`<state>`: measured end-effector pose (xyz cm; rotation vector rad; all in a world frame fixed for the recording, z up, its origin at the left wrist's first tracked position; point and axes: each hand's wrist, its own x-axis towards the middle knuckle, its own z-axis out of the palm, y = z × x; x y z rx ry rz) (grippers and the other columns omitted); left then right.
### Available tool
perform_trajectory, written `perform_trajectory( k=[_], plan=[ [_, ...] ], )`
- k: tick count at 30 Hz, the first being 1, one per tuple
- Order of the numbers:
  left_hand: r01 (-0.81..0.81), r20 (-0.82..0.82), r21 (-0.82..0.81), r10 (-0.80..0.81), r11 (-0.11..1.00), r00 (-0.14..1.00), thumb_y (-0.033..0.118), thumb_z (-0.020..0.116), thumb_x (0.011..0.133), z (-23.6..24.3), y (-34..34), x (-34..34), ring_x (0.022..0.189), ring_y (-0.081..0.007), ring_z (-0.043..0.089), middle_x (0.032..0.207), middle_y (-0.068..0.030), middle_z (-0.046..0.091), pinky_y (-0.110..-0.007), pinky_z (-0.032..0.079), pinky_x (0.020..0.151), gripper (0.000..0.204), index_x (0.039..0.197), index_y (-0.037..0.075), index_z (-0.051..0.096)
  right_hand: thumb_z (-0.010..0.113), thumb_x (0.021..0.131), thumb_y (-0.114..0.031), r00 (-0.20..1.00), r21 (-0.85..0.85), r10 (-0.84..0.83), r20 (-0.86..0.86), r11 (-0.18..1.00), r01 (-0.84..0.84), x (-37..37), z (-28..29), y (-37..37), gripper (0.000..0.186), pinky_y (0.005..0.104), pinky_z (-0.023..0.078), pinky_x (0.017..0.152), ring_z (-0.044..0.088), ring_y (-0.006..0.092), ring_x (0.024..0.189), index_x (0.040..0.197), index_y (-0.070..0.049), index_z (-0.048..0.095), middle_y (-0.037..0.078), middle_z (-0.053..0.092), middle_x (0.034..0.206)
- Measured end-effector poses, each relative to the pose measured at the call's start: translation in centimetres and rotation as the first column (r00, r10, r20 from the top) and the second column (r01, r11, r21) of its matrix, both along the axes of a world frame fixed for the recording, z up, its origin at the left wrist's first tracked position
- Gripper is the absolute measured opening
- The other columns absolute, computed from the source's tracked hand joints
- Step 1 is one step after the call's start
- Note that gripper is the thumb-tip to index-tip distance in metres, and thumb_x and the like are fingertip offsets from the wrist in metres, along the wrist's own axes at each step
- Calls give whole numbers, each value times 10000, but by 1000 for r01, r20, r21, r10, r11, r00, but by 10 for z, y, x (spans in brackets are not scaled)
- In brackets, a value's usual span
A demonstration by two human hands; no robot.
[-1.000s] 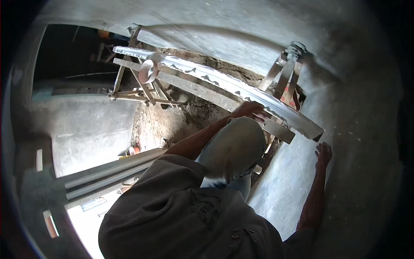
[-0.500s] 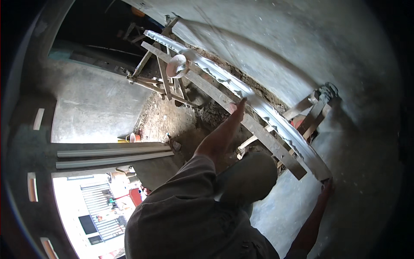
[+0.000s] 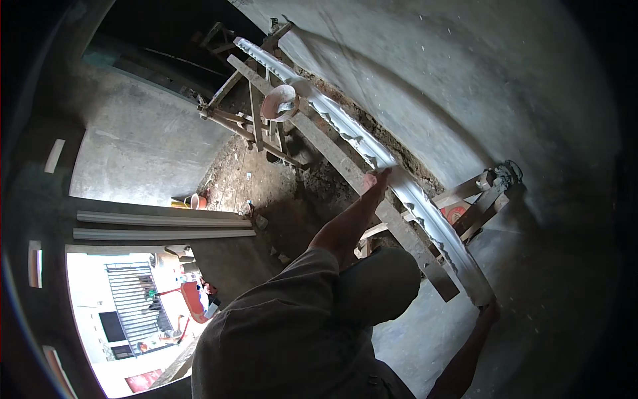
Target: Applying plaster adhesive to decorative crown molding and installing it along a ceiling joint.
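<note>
A long white cornice moulding (image 3: 415, 197) stretches from the far upper left to the near right. Lumpy grey paste lines its edges. My left hand (image 3: 377, 181) holds the moulding near its middle, fingers closed at the near edge. At the moulding's near end, my right hand (image 3: 490, 312) grips the tip from below; its fingers are partly in shadow. Below and left of the moulding runs a wooden plank (image 3: 332, 151), roughly alongside it. On that plank stands a round bucket (image 3: 280, 103) with some grey paste inside.
Wooden trestles (image 3: 256, 116) support the plank at the far end, with more timbers (image 3: 480, 206) against the grey wall (image 3: 425, 80) at right. Two white mouldings (image 3: 163, 234) lie at left above a bright opening. Rubble covers the floor (image 3: 229, 169) below.
The moulding's near end and my right hand have moved down and slightly left in the picture. My left hand appears a little lower and further right. The whole view has shifted slightly.
</note>
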<state>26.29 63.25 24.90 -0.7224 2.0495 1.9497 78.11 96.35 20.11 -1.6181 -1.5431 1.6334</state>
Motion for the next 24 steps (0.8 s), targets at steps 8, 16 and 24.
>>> perform_trajectory(
  k=[8, 16, 24],
  plan=[
    [35, 98, -3, -34, 999, 995, 255, 748, 690, -34, -8, -5, 471, -131, 459, 572, -12, 501, -311, 377, 436, 284, 656, 65, 539, 656, 858, -205, 622, 470, 415, 664, 416, -778, 22, 17, 0, 430, 359, 514, 789, 583, 261, 995, 1206, 18, 538, 141, 559, 1105],
    [-9, 115, 158, -9, 987, 993, 253, 741, 680, -17, 9, -1, 615, -180, 552, 694, -62, 568, -324, 439, 506, 304, 789, 28, 568, 618, 859, -72, 916, 27, 338, 214, 936, -352, 29, 41, 2, 414, 383, 509, 849, 528, 299, 1140, 1261, -77, 519, 174, 472, 1275],
    [-14, 115, 124, 0, 992, 993, 202, 723, 688, 20, 0, -3, 597, -208, 544, 762, -85, 577, -333, 452, 532, 299, 867, 20, 567, 583, 891, -109, 901, 215, 386, 200, 880, -425, 20, 70, -14, 458, 413, 456, 950, 505, 340, 1180, 1302, 16, 427, 180, 464, 1303]
  ],
)
